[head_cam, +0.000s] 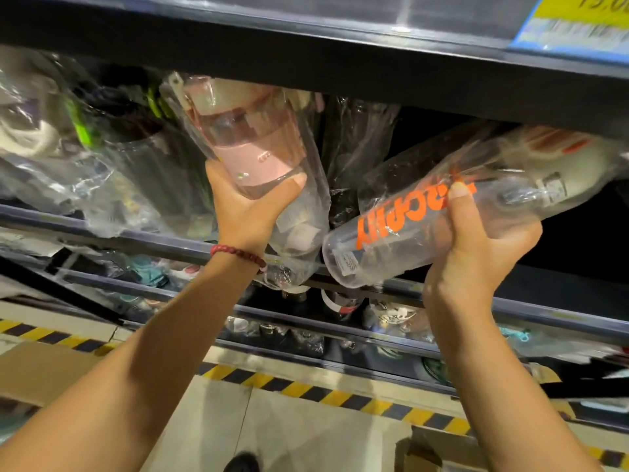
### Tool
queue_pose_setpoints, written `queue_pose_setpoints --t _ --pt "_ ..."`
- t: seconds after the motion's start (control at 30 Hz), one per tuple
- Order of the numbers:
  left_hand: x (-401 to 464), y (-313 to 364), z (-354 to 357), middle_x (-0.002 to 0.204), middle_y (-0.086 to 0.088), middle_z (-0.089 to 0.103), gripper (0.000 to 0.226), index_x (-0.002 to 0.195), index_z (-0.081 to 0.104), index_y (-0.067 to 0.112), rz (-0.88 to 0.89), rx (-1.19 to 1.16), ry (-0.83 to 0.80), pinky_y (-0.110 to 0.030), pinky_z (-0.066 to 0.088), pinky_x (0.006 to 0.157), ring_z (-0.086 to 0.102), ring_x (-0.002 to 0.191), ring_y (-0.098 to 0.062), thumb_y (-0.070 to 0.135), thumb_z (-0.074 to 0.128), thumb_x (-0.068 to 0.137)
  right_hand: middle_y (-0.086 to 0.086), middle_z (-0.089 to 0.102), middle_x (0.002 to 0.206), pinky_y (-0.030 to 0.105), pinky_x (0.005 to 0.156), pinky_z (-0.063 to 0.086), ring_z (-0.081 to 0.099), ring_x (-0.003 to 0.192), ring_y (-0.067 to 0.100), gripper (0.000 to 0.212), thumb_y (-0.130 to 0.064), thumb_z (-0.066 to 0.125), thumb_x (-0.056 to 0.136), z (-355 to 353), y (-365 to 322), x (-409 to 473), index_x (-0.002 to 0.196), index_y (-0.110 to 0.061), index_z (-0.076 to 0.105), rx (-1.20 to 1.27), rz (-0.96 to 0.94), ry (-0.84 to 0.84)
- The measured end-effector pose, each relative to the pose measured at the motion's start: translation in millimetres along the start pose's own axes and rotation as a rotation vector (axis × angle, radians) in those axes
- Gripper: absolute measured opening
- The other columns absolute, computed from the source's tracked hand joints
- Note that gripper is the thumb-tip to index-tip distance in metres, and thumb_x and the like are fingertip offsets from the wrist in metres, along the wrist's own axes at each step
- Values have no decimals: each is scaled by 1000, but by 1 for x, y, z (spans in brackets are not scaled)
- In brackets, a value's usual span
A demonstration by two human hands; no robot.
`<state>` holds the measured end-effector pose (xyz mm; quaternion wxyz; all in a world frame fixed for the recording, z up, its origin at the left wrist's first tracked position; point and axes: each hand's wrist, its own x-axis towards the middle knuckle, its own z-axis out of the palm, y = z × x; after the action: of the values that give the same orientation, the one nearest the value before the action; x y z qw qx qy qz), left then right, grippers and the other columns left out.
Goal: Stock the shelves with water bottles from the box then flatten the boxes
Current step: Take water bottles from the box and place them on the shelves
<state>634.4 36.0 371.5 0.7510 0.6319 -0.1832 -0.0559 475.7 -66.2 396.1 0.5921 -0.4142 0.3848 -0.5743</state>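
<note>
A: Obs. 1, left hand. It grips a clear bottle with a pink sleeve and pink cap, bagged in clear plastic, fingers wrapped under its lower body, thumb tip on the right side. A red bead bracelet sits on that wrist.

B: Bottle attitude?

A: Cap toward 11 o'clock, pushed in over the dark shelf rail, just beside other bagged bottles at 9 o'clock.

B: Right hand?

A: Clamped round a clear plastic bottle with orange lettering and a pale cap, also bagged. Base toward 8 o'clock, cap toward 2 o'clock under the upper black shelf. The two bottles nearly meet at their lower ends.

B: Below?

A: Brown cardboard box at 8 o'clock on the floor, beside yellow-and-black hazard tape.
</note>
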Motion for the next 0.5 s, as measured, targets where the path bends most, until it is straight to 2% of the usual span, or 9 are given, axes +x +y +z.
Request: queue_pose_setpoints --t 0.1,0.17,0.27,0.33,0.4,0.5 --pt "3 -5 -3 102 10 49 62 97 36 31 13 41 -19 -8 45 77 55 81 19 1 81 67 4 50 135 33 100 49 56 118 13 96 -38 79 58 7 6 -4 137 -14 31 50 10 29" --pt "5 -8 -5 105 12 49 65 98 35 33 11 53 -34 -9 45 80 55 85 18 8 83 61 1 51 132 24 96 49 57 116 8 91 -33 81 60 10 11 -5 135 -15 32 67 -13 53" --pt "8 -9 -9 111 14 48 66 100 34 36 -11 76 -85 -14 45 88 54 99 10 20 81 57 -11 47 124 7 86 43 54 104 -10 78 -21 80 68 17 15 -3 129 -19 32 71 -65 93" --pt "9 -12 -11 115 11 48 69 102 34 36 -6 102 -118 -17 45 93 53 107 2 21 82 55 -10 46 123 6 85 42 53 103 -10 78 -20 79 66 19 19 0 128 -19 31 87 -89 106" --pt "7 -14 -14 116 9 49 73 104 34 34 9 123 -156 -19 46 94 54 109 -2 20 83 53 -6 49 121 8 84 43 55 101 -6 77 -16 78 67 20 23 -1 129 -11 34 34 -136 82" --pt "6 -19 -18 112 14 47 72 102 33 35 26 195 -196 -10 45 86 53 102 12 19 84 53 -9 50 114 7 83 42 54 93 -12 71 -9 80 71 17 32 -7 126 -9 34 -96 -206 9"
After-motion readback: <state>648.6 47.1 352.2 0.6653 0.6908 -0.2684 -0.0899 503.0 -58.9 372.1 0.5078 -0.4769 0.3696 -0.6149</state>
